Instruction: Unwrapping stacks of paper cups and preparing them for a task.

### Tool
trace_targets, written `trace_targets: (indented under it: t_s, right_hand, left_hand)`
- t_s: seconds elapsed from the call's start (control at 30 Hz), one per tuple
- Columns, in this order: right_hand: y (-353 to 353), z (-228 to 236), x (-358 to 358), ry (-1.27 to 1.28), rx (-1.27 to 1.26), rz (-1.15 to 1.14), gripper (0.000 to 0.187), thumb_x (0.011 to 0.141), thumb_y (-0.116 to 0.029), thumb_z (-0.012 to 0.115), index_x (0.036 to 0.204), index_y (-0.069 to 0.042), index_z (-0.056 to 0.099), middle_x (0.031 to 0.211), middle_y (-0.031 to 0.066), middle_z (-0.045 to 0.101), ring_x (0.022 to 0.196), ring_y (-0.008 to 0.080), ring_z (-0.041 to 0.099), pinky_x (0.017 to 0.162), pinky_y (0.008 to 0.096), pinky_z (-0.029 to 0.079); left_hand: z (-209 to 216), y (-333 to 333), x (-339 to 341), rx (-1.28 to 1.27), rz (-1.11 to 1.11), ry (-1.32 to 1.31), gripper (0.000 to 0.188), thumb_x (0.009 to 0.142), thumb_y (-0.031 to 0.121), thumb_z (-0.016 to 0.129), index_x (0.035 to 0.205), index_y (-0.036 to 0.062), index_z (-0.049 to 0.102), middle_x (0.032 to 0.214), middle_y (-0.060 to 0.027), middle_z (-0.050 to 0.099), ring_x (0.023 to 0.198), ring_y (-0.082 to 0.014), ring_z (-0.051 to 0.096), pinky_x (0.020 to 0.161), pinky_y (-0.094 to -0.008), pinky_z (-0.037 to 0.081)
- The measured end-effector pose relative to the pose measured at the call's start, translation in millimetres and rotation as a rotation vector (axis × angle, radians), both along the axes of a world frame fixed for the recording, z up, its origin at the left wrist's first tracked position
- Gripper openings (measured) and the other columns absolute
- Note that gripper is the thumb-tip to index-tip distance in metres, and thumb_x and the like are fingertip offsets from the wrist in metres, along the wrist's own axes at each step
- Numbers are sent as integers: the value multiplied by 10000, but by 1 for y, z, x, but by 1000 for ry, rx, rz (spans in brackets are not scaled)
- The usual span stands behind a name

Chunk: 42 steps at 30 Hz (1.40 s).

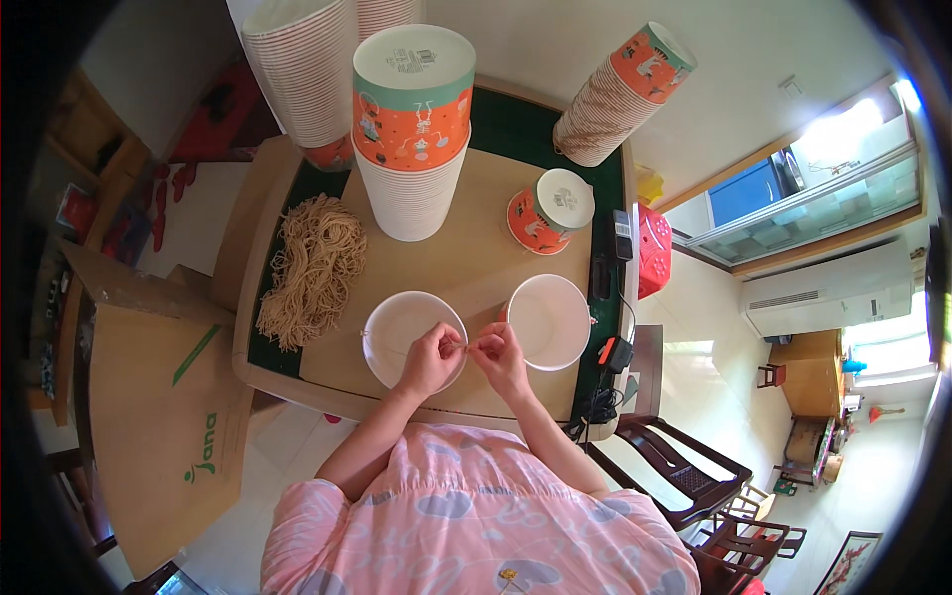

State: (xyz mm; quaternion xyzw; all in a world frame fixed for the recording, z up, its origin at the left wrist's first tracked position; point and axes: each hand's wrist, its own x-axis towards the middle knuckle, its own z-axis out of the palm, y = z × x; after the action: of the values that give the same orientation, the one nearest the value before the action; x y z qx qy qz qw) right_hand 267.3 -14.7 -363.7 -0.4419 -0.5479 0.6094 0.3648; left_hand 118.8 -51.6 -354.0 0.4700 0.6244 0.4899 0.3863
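Observation:
Two white paper buckets stand mouth up in front of me. My left hand is over the right part of the left bucket, thumb and fingers pinched. Just beside it, my right hand pinches too, in the gap between the left bucket and the right bucket. The fingertips of both hands meet near the left bucket's rim. Whatever they hold is too small to make out. A bundle of beige cord lies left of the buckets.
A tall stack of upturned orange-and-green buckets stands behind; more stacks rise at the back left and a cup stack back right. A small upturned tub pair sits nearer. Power cables line the right edge; a cardboard box stands left.

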Motion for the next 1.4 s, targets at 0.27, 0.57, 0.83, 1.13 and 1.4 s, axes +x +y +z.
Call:
trace_targets:
  t_s: [0.27,0.57,0.83,1.13,1.4]
  right_hand:
    - [0,-1,1,9,-40,-31,309,812,26,598,1043,-43,406,801,61,614,693,87,573,612,206,460]
    - [-8,15,-8,-245,168,-88,296,767,35,636,986,-36,451,722,31,597,607,82,525,565,216,433]
    - [-8,34,-12,-415,357,51,195,758,-15,659,924,-50,564,762,41,550,675,142,557,600,260,454]
    - [-5,27,-21,-633,506,127,66,759,-103,626,816,-70,622,755,112,539,732,299,566,636,397,463]
    - [-5,24,-21,-660,563,139,74,754,-86,636,822,-57,639,769,113,560,702,282,579,624,369,478]
  left_hand:
    - [5,-4,-1,39,-70,196,76,742,98,684,757,42,634,725,-72,597,565,-193,571,530,-307,464]
    - [3,-4,4,-11,-17,177,67,746,83,672,746,31,630,718,-85,620,591,-193,595,554,-299,478]
    - [-20,-9,-15,-164,-33,-104,50,780,58,643,759,15,627,732,-42,656,652,-72,601,579,-240,476]
    - [-10,-11,-21,-306,-38,-357,47,805,31,596,848,15,588,737,-27,633,665,-80,602,597,-213,484]
    - [-17,-9,-11,-91,-18,-59,100,776,61,664,840,9,608,723,-72,654,639,-147,631,608,-263,516]
